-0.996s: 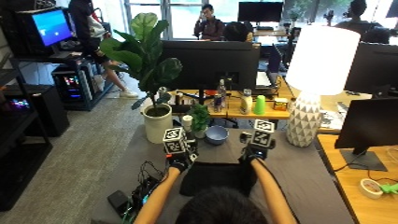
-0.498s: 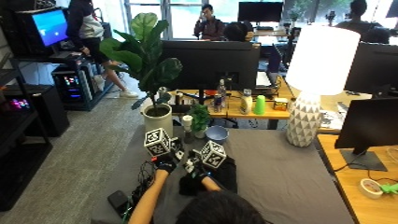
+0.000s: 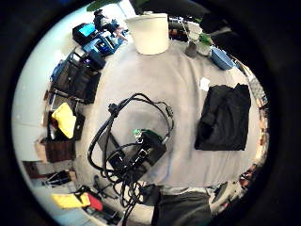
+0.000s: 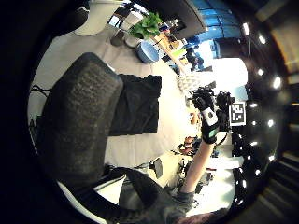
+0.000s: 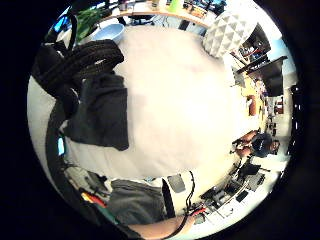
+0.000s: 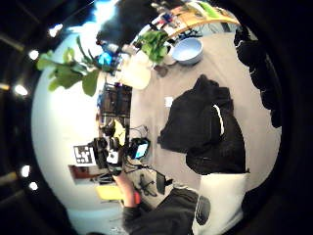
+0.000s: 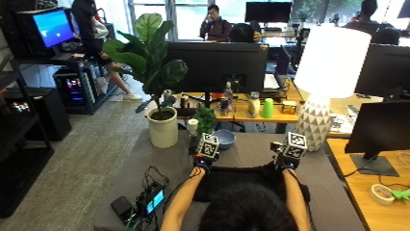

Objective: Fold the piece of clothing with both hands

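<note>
Both gloved hands, the left hand [image 7: 202,166] and the right hand [image 7: 286,162], hover by the far edge of the black garment [image 7: 247,176]; whether their fingers are curled or released I cannot tell; the garment lies bunched on the grey tabletop [image 7: 160,159], nearer the person than the blue bowl [image 7: 224,138]; it looks soft, light and limp, likely best pinched at its far corners.

A dark garment [image 6: 208,129] lies bunched on the grey worktop [image 6: 151,122], a blue bowl [image 6: 188,50] and leafy plant [image 6: 155,43] beyond it; a gloved hand [image 6: 113,156] is raised beside the worktop
</note>
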